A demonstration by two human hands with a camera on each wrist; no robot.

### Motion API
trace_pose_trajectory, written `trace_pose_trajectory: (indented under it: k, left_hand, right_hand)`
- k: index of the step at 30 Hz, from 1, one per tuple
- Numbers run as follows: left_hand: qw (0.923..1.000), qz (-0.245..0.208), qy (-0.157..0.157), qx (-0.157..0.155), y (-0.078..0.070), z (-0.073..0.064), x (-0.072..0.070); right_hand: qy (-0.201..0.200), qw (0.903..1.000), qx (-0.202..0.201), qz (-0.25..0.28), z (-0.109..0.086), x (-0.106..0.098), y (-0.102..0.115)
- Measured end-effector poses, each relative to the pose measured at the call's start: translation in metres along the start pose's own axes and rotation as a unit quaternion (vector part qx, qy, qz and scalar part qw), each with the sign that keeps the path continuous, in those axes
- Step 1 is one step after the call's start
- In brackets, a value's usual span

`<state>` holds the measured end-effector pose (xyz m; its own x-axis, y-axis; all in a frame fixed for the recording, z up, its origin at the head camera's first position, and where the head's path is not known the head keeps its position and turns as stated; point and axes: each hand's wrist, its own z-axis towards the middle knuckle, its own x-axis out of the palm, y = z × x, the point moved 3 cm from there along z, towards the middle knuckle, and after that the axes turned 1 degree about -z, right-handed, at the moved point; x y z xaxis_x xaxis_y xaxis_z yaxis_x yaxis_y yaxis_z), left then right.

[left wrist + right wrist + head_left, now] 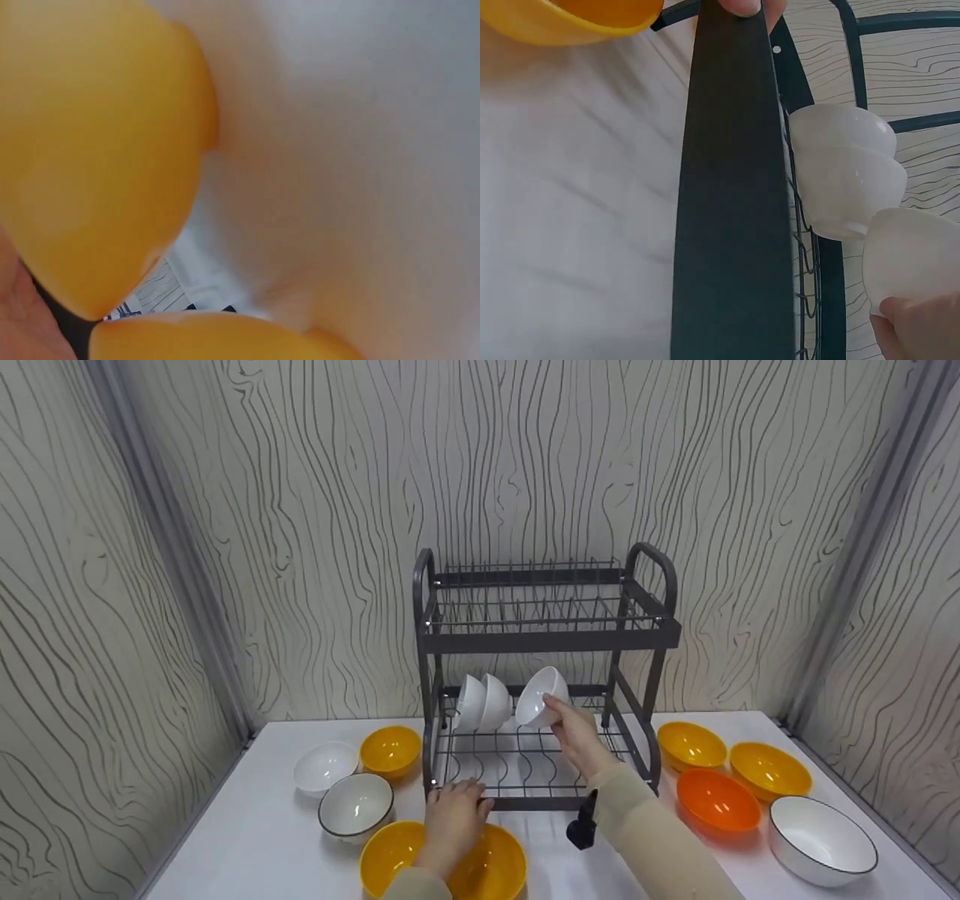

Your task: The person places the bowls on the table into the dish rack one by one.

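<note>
Right hand: I read its grip as a pinch, closed on a smooth, glossy white bowl, thumb on the inner wall, bowl tilted on its side above the lower tier of a dark metal rack. Whether its base touches the wire, I can't tell. Left hand: grip folded over the rack's flat front rail, thumb on the front face; my left wrist view shows only a sliver of palm beside blurred yellow curves. Rack is squared bar with rounded tube handles, thin upright wires above, wavy wire below. Lower tier contains a pair of white bowls, on edge, side by side at the left end, one partly covering the other. Two shiny yellow bowls sit nearest me on the white bench, cut off by the frame and partly hidden by the left arm. Left cluster: plain white, small yellow, and a dark-rimmed bowl, all upright, mouths up. Right cluster: two yellow, an orange bowl, and a wide, straighter-walled white basin with a dark rim. Wall panels carry wavy wood-grain lines.
</note>
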<state>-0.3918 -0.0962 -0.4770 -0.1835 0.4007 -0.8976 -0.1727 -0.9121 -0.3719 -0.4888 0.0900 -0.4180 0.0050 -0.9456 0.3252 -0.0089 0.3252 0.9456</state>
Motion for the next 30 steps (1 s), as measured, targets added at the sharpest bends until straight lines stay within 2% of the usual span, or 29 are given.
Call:
trace_pose_trajectory:
  k: [6, 11, 15, 17, 22, 30]
  left_hand:
    - [1.0000, 0.001, -0.006, 0.000, -0.002, 0.000, 0.002]
    - [0.9999, -0.003, 0.005, -0.010, -0.001, 0.001, 0.001]
    - [1.0000, -0.002, 0.005, -0.004, 0.000, 0.000, 0.001]
    - [1.0000, -0.001, 0.002, -0.001, -0.001, 0.000, 0.001]
    - [1.0000, -0.003, -0.004, -0.002, -0.002, 0.000, 0.003]
    - [0.9999, -0.007, -0.006, -0.012, 0.001, 0.000, 0.003]
  right_hand:
    - [-0.038, 0.9951, -0.009, -0.090, 0.012, 0.002, -0.009]
    - [-0.070, 0.9822, 0.001, -0.175, 0.014, 0.008, -0.014]
    - [-0.082, 0.9729, 0.007, -0.216, 0.015, 0.014, -0.018]
    - [-0.086, 0.9706, 0.001, -0.225, 0.015, 0.015, -0.019]
    - [-0.077, 0.9720, -0.002, -0.222, 0.015, 0.018, -0.023]
    - [-0.068, 0.9704, 0.011, -0.231, 0.017, 0.024, -0.025]
